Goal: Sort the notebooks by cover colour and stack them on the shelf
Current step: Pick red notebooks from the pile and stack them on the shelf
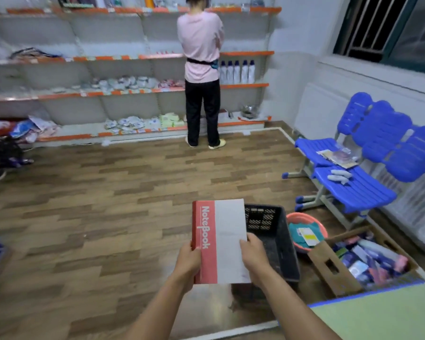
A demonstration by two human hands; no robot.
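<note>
Here, a red-and-white notebook (227, 241) is held above the wooden floor (96, 204), well apart from the shelf (59, 95).
The left hand (188, 262) grips its red spine, the right hand (254, 258) its white edge; a level, two-handed hold should serve for the crossing, skirting the black crate (279, 244) just beside it. Blue chairs (353, 190) line the right wall; a person in pink (200, 45) stands at the shelf.

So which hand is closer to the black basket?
Right. The right hand grips the white edge of the notebook, just by the black basket. The left hand holds the red spine side, further from the basket.
</note>
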